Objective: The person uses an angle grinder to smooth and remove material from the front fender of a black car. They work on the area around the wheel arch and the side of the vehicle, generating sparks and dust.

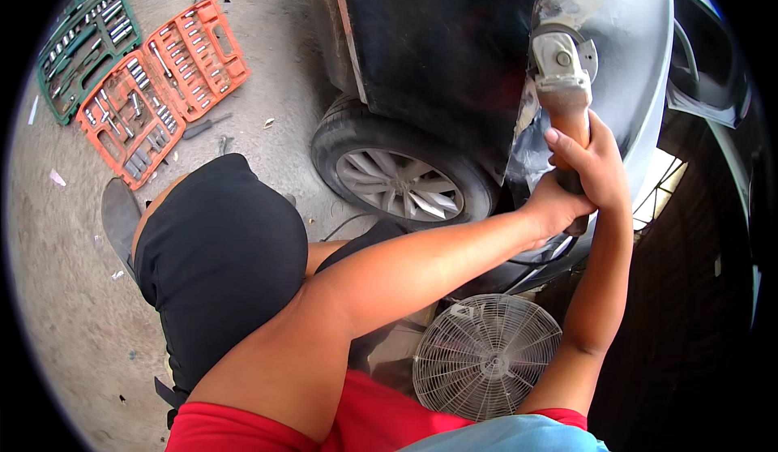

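Observation:
An orange angle grinder point(572, 115) with a grey metal head is gripped in both my hands. My right hand point(604, 164) wraps round its body, just behind the head, with the thumb across the front. Lower down, my left hand point(557, 207) is closed round the dark rear part of the grinder. The grinder's head and guard lie against or just over a scraped, patchy area point(571, 2) of the car's silver-grey body panel point(636, 42). Most of the disc is hidden, and I cannot tell whether it touches the panel.
A black panel point(438, 38) and a wheel point(397, 183) of the car are left of the grinder. A round wire fan guard point(486, 355) stands below my forearms. An orange socket set case point(194, 59) and a green tool case point(89, 42) lie on the concrete floor point(57, 290).

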